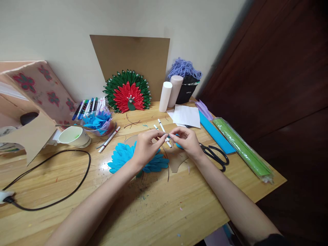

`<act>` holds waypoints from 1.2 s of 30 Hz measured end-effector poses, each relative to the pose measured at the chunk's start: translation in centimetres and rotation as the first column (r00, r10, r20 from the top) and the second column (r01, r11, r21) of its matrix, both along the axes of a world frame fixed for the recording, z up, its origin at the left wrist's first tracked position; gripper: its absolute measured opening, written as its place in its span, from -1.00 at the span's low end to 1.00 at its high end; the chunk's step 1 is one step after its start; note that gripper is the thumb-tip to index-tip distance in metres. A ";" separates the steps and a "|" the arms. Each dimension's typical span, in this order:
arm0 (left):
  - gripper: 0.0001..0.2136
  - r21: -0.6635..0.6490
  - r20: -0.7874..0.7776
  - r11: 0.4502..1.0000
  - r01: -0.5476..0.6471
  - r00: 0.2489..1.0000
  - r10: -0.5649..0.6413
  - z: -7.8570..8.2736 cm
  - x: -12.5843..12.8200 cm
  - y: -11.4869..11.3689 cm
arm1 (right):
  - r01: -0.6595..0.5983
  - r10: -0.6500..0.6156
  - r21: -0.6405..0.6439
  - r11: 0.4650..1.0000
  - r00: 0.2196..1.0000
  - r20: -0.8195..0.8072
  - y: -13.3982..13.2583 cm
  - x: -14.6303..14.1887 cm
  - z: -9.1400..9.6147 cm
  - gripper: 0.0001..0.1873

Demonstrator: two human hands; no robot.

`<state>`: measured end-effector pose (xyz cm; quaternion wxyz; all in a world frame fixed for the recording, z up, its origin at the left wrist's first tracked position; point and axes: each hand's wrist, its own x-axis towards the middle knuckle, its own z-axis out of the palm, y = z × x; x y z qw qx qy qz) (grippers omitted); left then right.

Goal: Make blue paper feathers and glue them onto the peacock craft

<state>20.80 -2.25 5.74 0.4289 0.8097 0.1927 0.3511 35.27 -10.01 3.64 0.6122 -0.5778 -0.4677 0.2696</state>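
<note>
My left hand [150,145] and my right hand [188,140] meet above the table, each with thumb and fingertips pinched together. Between the fingertips there seems to be something small and thin, too little to make out. Under my left hand lies a fan of blue paper petals [123,158], partly covered by the hand. A piece of brown cardboard [176,163] shows below my right hand. Two white markers [161,125] lie just beyond the fingertips. Close to my right wrist rest black-handled scissors [216,155], their blades partly hidden.
A red and green paper peacock [128,92] leans on a cardboard sheet [138,51] at the back. Blue scraps fill a bowl [98,128] beside a paper cup [74,137]. A black cable [88,167] loops at left. Green wrapped paper [241,148] lies along the right edge.
</note>
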 end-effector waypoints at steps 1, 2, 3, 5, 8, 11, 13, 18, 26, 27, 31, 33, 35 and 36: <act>-0.79 -0.030 -0.003 1.000 -0.002 1.000 0.002 -0.1 0.1 0.0 | 0.003 -0.003 0.017 1.000 1.000 0.022 0.0 0.0 0.0 -0.85; -0.78 -0.085 -0.011 0.996 -0.005 1.000 0.004 -0.2 0.2 0.1 | 0.013 -0.015 0.040 0.999 0.998 0.055 0.0 0.1 0.0 -0.87; -0.75 -0.166 -0.025 0.986 -0.004 1.000 -0.001 -0.3 0.3 0.2 | 0.029 -0.036 0.068 0.997 0.994 0.099 -0.1 0.1 0.0 -0.89; -0.67 -0.388 -0.070 0.921 0.009 0.997 -0.039 -0.3 0.5 0.5 | 0.068 -0.096 0.133 0.989 0.971 0.221 -0.2 0.0 0.2 -0.94; -0.57 -0.679 -0.107 0.734 0.033 0.984 -0.143 -0.3 0.7 0.9 | 0.078 -0.176 0.228 0.970 0.878 0.446 -0.5 -0.1 0.7 -0.98; -0.60 -0.771 -0.066 0.634 0.065 0.981 -0.181 -0.2 0.7 1.2 | 0.011 -0.200 0.302 0.953 0.772 0.604 -0.7 -0.1 1.1 -0.91; -0.64 -0.778 -0.053 0.624 0.071 0.983 -0.177 -0.2 0.6 1.3 | -0.027 -0.208 0.334 0.942 0.734 0.646 -0.7 0.0 1.1 -0.88; -0.71 -0.775 -0.044 0.628 0.073 0.985 -0.168 -0.3 0.4 1.3 | -0.034 -0.207 0.332 0.943 0.720 0.662 -0.7 0.2 1.0 -0.85; -0.76 -0.733 -0.054 0.679 0.051 0.990 -0.132 -0.3 0.5 1.3 | 0.004 -0.046 0.119 0.993 0.935 0.353 -0.4 0.3 0.7 -0.98; -0.77 -0.725 -0.060 0.687 0.045 0.990 -0.128 -0.3 0.6 1.3 | -0.013 -0.010 0.083 0.996 0.960 0.279 -0.3 0.4 0.6 -0.96; -0.77 -0.673 -0.094 0.739 0.025 0.988 -0.119 -0.3 0.7 1.0 | -0.040 0.041 -0.033 0.999 0.998 0.051 -0.2 0.6 0.2 -0.86; -0.75 -0.628 -0.115 0.778 0.016 0.987 -0.113 -0.3 0.7 0.9 | -0.020 0.022 -0.062 0.998 0.999 0.030 -0.2 0.6 0.1 -0.84; -0.74 -0.562 -0.132 0.827 0.011 0.986 -0.102 -0.4 0.6 0.8 | -0.008 0.010 -0.071 0.997 0.999 0.038 -0.2 0.6 0.1 -0.84; -0.74 -0.524 -0.139 0.852 0.011 0.985 -0.098 -0.5 0.5 0.8 | -0.006 0.010 -0.073 0.997 0.999 0.044 -0.2 0.5 0.2 -0.84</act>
